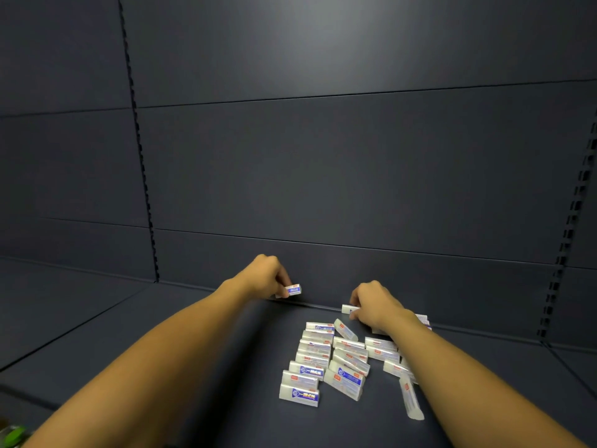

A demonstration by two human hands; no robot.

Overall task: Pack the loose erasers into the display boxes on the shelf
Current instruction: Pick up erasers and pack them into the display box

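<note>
Two bare forearms reach forward over a dark blue-grey shelf point(193, 367) toward its back wall point(323, 173). The left hand point(268, 276) is farther forward, fingers curled down, pinching one small white eraser with a blue label point(293, 290) just above the shelf where it meets the back wall. The right hand point(374, 305) is lower and nearer, fingers curled around the end of another white eraser point(347, 308) that pokes out on its thumb side; a flat white item lies partly hidden beyond its wrist, and I cannot tell whether that is a display box. Just below the right hand and between the two forearms lies the pile of loose erasers point(332, 357), roughly two dozen in white sleeves with blue and red print, some in rough rows, some tilted on one another, one long pack point(410, 399) lying apart beside the right forearm. No display box is clearly visible anywhere. Likely risks: the right forearm hangs directly over the pile, so drawing it back low could sweep erasers out of place or off the front edge; the left hand's fingertip pinch is light, so the eraser could slip; and erasers leaning on each other may topple if one is pulled out
</note>
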